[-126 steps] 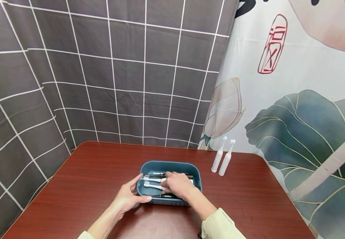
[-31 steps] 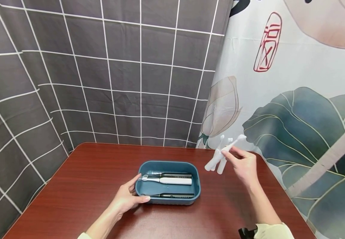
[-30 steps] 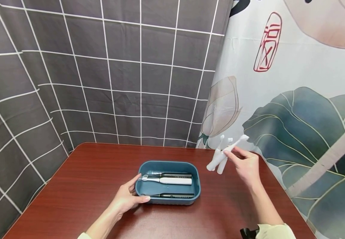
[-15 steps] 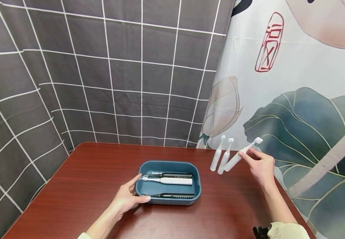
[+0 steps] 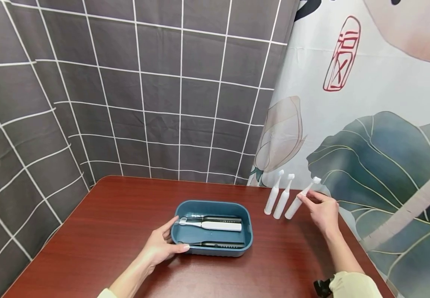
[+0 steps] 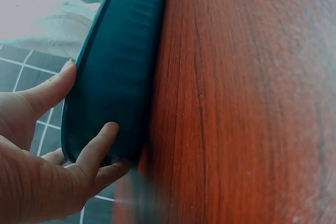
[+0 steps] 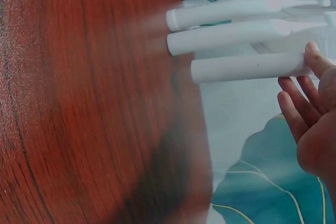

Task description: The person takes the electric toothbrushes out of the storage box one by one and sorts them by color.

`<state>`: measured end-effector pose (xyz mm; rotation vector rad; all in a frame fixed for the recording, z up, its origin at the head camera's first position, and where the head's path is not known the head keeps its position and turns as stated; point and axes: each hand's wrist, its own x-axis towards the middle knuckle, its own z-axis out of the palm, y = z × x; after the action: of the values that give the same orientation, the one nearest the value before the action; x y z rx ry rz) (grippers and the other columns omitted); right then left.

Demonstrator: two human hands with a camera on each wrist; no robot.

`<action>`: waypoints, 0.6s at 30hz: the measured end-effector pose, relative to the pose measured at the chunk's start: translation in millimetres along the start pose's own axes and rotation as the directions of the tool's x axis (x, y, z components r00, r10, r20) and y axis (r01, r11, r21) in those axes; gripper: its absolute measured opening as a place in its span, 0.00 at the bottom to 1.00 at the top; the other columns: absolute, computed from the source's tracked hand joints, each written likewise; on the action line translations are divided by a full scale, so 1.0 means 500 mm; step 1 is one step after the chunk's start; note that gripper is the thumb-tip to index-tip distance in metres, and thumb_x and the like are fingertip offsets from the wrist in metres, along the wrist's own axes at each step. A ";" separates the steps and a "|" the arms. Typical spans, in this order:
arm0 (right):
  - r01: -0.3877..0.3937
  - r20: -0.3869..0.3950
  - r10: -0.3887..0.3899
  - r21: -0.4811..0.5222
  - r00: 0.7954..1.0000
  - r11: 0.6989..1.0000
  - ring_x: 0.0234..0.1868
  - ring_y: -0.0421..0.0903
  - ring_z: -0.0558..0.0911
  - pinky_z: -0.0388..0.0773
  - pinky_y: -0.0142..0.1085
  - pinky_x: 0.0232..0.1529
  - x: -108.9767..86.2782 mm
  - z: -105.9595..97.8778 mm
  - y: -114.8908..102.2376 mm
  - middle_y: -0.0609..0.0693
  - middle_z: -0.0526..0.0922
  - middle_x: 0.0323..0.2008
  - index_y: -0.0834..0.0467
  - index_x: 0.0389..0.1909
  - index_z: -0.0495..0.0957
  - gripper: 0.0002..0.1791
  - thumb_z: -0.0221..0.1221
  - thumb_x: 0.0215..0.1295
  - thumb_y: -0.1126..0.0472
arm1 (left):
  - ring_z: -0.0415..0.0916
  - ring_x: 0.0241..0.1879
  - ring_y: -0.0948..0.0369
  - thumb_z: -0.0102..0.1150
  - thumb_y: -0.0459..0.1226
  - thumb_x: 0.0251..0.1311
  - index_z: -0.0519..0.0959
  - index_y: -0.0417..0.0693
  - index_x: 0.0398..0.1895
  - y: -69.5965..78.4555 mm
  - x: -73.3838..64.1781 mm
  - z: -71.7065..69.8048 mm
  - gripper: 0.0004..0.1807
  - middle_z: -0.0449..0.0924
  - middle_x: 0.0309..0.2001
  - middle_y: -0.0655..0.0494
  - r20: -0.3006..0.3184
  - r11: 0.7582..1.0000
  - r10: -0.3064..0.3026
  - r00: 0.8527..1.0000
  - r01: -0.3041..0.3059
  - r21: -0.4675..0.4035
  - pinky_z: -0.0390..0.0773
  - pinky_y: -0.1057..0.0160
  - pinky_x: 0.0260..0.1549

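My right hand point(image 5: 324, 209) pinches a white electric toothbrush point(image 5: 294, 207) near its neck, at the table's right. The toothbrush leans slightly right, its base close over the tabletop, beside two upright white electric toothbrushes point(image 5: 272, 201) point(image 5: 282, 203). In the right wrist view the held toothbrush point(image 7: 247, 68) shows thumb and fingers around its upper end. My left hand point(image 5: 159, 245) holds the near left corner of a blue plastic box point(image 5: 249, 225); the left wrist view shows the thumb at the rim and fingers on the wall. Inside lie a white electric toothbrush point(image 5: 220, 226) and two black ones point(image 5: 222, 219) point(image 5: 224, 244).
The reddish-brown wooden table point(image 5: 118, 219) carries everything. Behind it hangs a dark grey curtain point(image 5: 159, 95) with white grid lines. A white curtain point(image 5: 312, 136) with leaf prints hangs at the right, close behind the standing toothbrushes.
My right hand has gone from inside the box to the right, bringing out one white toothbrush, and has tipped it closer to upright beside the two standing ones. The left hand has stayed on the box.
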<state>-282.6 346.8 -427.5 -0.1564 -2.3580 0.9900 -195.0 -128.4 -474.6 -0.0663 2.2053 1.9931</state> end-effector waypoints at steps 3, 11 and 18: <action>0.022 -0.006 -0.022 -0.003 1.000 1.000 0.48 0.58 0.82 0.71 0.32 0.43 0.003 0.012 0.010 0.63 0.87 0.44 0.64 0.49 0.86 0.22 0.74 0.57 0.55 | 0.77 0.57 0.42 0.82 0.30 0.41 0.60 0.45 0.77 0.000 0.000 0.000 0.57 0.72 0.63 0.30 0.004 1.000 -0.003 1.000 0.003 -0.001 0.83 0.55 0.37; 0.016 0.017 -0.016 0.011 1.000 1.000 0.54 0.61 0.80 0.72 0.52 0.55 -0.001 0.037 0.031 0.64 0.85 0.48 0.65 0.53 0.84 0.23 0.73 0.59 0.59 | 0.75 0.60 0.42 0.82 0.29 0.41 0.61 0.44 0.77 0.000 -0.001 0.002 0.56 0.70 0.65 0.31 0.002 1.000 0.004 1.000 -0.004 0.005 0.83 0.56 0.38; 0.022 0.058 -0.023 0.023 0.998 0.999 0.54 0.63 0.79 0.71 0.55 0.56 -0.003 0.047 0.032 0.66 0.84 0.49 0.65 0.57 0.81 0.25 0.70 0.63 0.57 | 0.74 0.60 0.42 0.82 0.29 0.41 0.61 0.45 0.77 0.000 0.000 0.001 0.56 0.71 0.65 0.31 -0.007 1.000 0.004 1.000 -0.003 0.014 0.83 0.56 0.37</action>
<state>-296.3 343.1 -452.4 -0.0933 -2.3953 1.0231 -195.0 -128.0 -474.8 -0.0682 2.2246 1.9827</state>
